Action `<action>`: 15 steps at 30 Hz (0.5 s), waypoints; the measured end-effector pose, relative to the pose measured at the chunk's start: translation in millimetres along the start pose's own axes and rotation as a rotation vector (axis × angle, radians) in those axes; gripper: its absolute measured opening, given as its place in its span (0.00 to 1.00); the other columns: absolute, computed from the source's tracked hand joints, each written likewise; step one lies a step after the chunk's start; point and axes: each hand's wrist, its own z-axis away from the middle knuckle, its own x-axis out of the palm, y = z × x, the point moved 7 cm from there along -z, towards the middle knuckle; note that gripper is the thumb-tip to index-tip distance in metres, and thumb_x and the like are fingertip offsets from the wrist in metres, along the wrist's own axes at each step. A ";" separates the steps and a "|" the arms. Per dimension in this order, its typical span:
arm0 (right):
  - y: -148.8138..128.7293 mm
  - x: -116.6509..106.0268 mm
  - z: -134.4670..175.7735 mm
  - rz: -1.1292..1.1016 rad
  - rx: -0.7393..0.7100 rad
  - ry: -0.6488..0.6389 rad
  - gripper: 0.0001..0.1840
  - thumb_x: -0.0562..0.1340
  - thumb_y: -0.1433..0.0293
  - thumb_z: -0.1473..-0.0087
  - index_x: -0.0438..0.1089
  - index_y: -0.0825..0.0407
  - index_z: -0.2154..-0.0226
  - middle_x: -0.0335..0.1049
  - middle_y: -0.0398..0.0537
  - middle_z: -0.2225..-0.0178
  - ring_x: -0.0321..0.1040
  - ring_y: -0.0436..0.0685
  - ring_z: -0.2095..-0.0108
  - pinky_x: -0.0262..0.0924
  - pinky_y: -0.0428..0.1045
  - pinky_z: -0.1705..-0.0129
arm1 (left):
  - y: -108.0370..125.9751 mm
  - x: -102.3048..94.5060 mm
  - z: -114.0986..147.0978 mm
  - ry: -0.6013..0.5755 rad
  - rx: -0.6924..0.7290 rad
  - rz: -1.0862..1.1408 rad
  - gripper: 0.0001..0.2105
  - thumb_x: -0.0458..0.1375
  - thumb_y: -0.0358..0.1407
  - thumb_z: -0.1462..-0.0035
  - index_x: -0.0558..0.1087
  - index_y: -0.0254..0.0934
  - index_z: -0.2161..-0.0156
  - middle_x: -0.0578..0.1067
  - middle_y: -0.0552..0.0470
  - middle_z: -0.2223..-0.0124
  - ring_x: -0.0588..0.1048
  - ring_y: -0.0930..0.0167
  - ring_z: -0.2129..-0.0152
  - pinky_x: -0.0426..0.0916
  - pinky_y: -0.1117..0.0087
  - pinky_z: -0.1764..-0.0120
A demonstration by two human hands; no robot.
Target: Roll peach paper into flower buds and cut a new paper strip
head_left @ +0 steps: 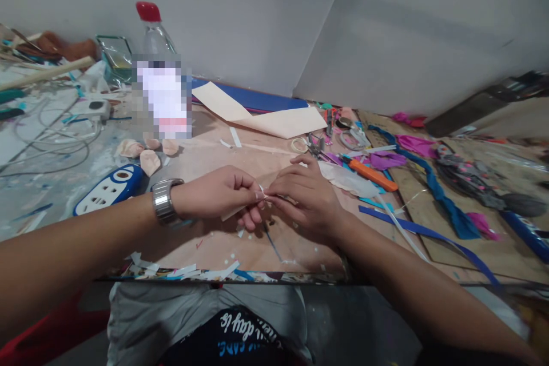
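My left hand (234,191), with a metal watch on its wrist, is closed in a pinch on a small pale strip (234,213), perhaps paper or cloth. Its thumb and forefinger meet the fingertips of my right hand (302,194), which also pinches the piece at its narrow end. Most of the strip is hidden by the fingers. Both hands are just above the wooden board on the table. Right of my right hand lies a white feather-like piece (349,179), and beyond it an orange-handled cutter (373,175).
Several pale petal-shaped pieces (150,162) lie near a blue-and-white power strip (109,189) on the left. A red-capped bottle (158,40) stands behind them. A folded cream sheet (283,122) is at the back. Ribbons, including a blue one (429,237), and scraps clutter the right side.
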 end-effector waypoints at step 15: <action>3.7 7.8 -1.5 -0.072 0.112 -0.066 0.05 0.61 0.69 0.34 0.70 0.48 0.64 0.76 0.46 0.66 0.69 0.61 0.57 0.52 0.62 0.46 | 27.0 0.7 13.0 0.354 0.525 -1.345 0.14 0.51 0.36 0.30 0.76 0.37 0.65 0.80 0.52 0.70 0.74 0.72 0.75 0.55 0.71 0.72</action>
